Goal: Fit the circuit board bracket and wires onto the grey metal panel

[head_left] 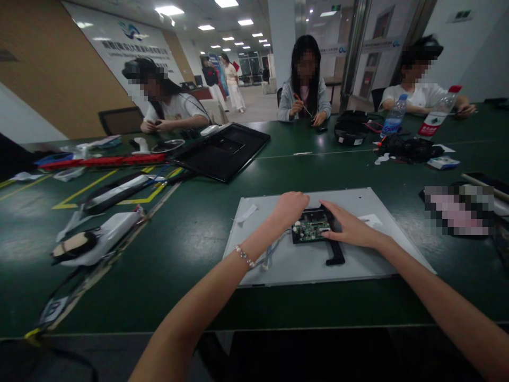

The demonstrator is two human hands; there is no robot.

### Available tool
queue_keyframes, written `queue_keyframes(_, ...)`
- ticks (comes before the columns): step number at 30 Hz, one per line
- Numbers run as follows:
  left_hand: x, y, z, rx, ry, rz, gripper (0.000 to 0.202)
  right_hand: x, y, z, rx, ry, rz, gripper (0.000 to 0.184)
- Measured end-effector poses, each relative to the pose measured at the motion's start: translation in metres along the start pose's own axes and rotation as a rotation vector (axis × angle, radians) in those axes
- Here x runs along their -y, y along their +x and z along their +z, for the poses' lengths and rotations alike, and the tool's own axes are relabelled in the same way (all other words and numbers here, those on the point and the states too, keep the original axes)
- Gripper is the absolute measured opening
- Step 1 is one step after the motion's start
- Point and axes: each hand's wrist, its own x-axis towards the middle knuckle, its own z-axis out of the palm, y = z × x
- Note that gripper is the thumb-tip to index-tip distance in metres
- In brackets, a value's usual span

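A grey metal panel (pixel 358 265) lies flat on the green table in front of me. A small green circuit board (pixel 311 228) sits near its middle, with a black strip (pixel 334 253) running from it toward me. My left hand (pixel 289 208) is curled at the board's left edge, fingers closed on it or on something hidden beneath. My right hand (pixel 349 227) lies with fingers stretched along the board's right side, touching it. Thin wires (pixel 269 254) trail from the board under my left wrist.
A black monitor back cover (pixel 225 151) lies beyond the panel to the left. Red and white strips, cables and plastic parts (pixel 99 233) crowd the left side. Two water bottles (pixel 395 115) and black gear stand far right. Three people sit across the table.
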Motion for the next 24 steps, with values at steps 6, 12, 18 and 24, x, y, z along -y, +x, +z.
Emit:
queue_keyframes(6,-0.015,0.017,0.017,-0.024,-0.019,0.036,0.022,-0.001,0.002,0.000,-0.015,0.001,-0.022,0.089)
queue_keyframes(12,-0.012,0.019,0.026,-0.050,-0.059,0.058,0.021,-0.002,0.003,0.001,-0.016,0.007,-0.025,0.089)
queue_keyframes(18,-0.010,0.019,0.027,-0.079,-0.061,0.126,0.022,-0.001,0.002,0.001,-0.011,-0.005,-0.032,0.089)
queue_keyframes(24,-0.009,0.020,0.030,-0.072,-0.085,0.113,0.023,-0.001,0.002,0.001,-0.005,-0.010,-0.026,0.089)
